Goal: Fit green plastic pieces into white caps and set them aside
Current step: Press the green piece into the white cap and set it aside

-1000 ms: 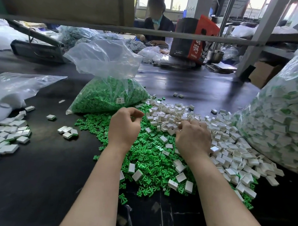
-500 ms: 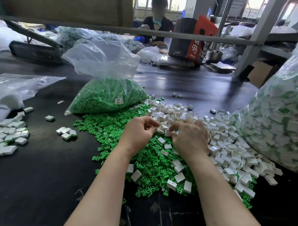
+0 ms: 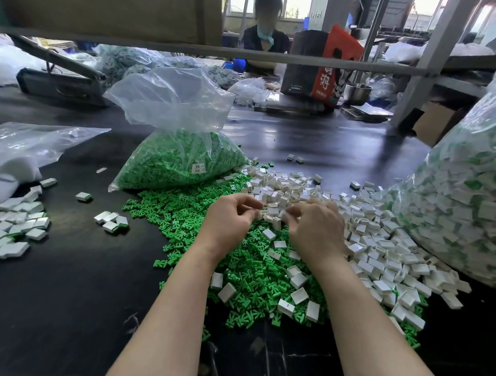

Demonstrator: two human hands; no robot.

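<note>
A heap of loose green plastic pieces (image 3: 248,276) lies on the black table, with a spread of white caps (image 3: 366,238) to its right. My left hand (image 3: 228,221) and my right hand (image 3: 316,227) meet over the border of the two heaps, fingers curled. My right hand pinches a white cap (image 3: 282,215) at its fingertips. My left hand's fingertips are pinched close beside that cap; what they hold is hidden. A pile of fitted caps (image 3: 12,228) lies at the far left, and a few more (image 3: 111,221) sit nearer the heap.
An open clear bag of green pieces (image 3: 180,159) stands behind the heap. A large bag of finished caps (image 3: 456,208) fills the right side. Crumpled plastic (image 3: 24,146) lies at left. Another person (image 3: 262,37) sits across the table behind a metal bar.
My left hand moved right from the green heap to meet my right hand. Both hands have come together around a white cap.
</note>
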